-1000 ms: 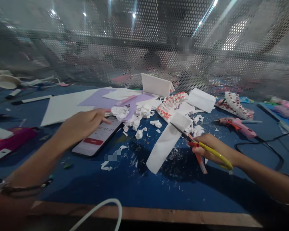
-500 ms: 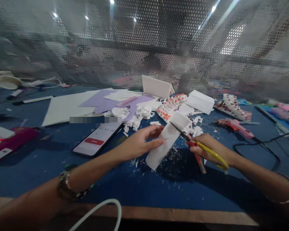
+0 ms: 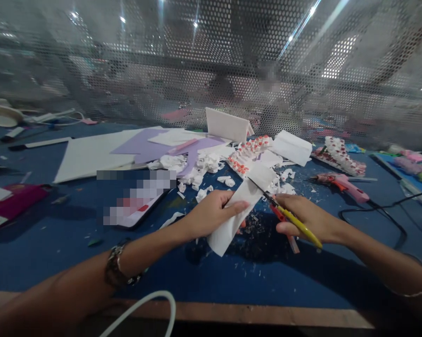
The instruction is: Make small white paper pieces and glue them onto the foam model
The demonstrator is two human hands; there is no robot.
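Observation:
My left hand pinches a white strip of paper, thumb on top and fingers beneath. The strip slants from lower left to upper right above the blue table. My right hand grips scissors with a yellow handle and a red-orange one. Their dark blades lie across the strip's upper part. Under the right hand shows the end of a pinkish translucent stick. Scraps of crumpled white paper are heaped behind my hands, beside a white piece with orange-red dots.
A pink glue gun with a black cord lies at the right. To the left are a phone, purple paper and white sheets. A folded white card stands before a perforated metal screen.
My left hand has slid slightly right and further onto the strip, its thumb now lying across it. The strip's lower end has shifted a little down and left. The scissors handles have drawn closer together.

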